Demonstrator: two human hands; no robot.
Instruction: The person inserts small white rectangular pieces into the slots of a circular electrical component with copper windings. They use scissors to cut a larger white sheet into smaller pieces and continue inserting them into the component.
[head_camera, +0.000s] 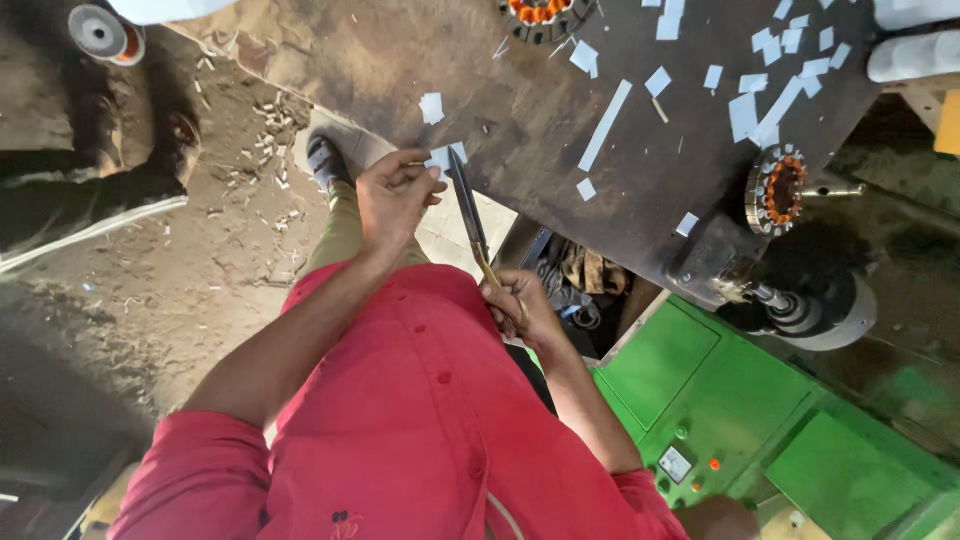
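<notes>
Dusty earth floor, strewn with pale chips, lies beneath a dark, worn workbench seen from above; a green metal cabinet stands at the lower right.

Three wound stators are in view — one with copper coils at the bench's right edge, one cut off at the top edge, one grey-and-orange on the floor at the top left. White paper offcuts scatter over the bench, well over a dozen small rectangles; one long strip lies among them.

Two bare hands belong to the person in a red shirt. The left hand reaches forward from a bent arm, its fingers pinched closed on a small white paper piece at the bench's near edge. The right hand sits closer to the body, wrist turned in, fingers curled through the brass-coloured handles of one pair of scissors; the long dark blades point up toward the paper piece and look nearly closed, their tip just beside it.

One sandalled foot shows on the floor past the left hand; below the bench, an open compartment holds tangled wire and cloth. A dark round motor part with a ribbed shaft juts out at the bench's right corner — metallic, smooth and rounded.
</notes>
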